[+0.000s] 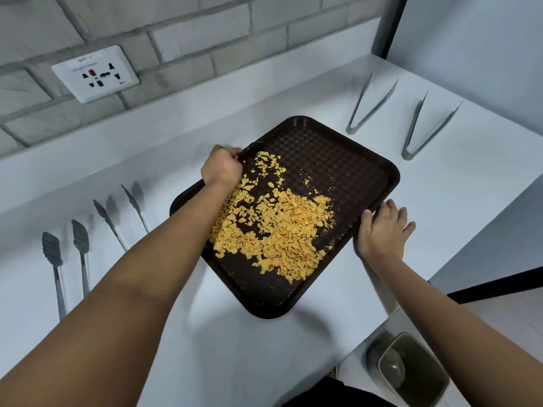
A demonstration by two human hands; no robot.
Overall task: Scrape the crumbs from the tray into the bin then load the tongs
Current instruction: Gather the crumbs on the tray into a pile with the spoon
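- Tray (346, 160): dark brown, rectangular, flat on the white worktop (235, 348), set at an angle to the worktop edge.
- Crumbs (276, 227): yellow flakes heaped over the near and left half of the tray; the far right part shows only fine specks.
- Left hand (221, 168): at the tray's far left rim, fingers (235, 151) curled over the edge and gripping it. Forearm crosses above the left edge of the tray.
- Right hand (382, 230): against the tray's right rim, thumb touching the edge, fingers spread and fairly straight, resting on the worktop beside the tray. No grip that I can see.
- Bin (414, 368): below the worktop edge at lower right, open top, dark inside. Something rounded and grey sits in it, can't tell what.
- Two plain tongs on the worktop, right of the tray and well apart from it: one (370, 105) nearer the wall, the other (426, 127) further right. Both lie open in a V.
- Two more tongs left of the tray: a broad-headed pair (63, 259) far left, a slimmer scalloped pair (120, 218) nearer the tray, partly hidden by the left forearm.
- Wall socket (95, 73) on the brick wall (205, 39) above the back ledge.
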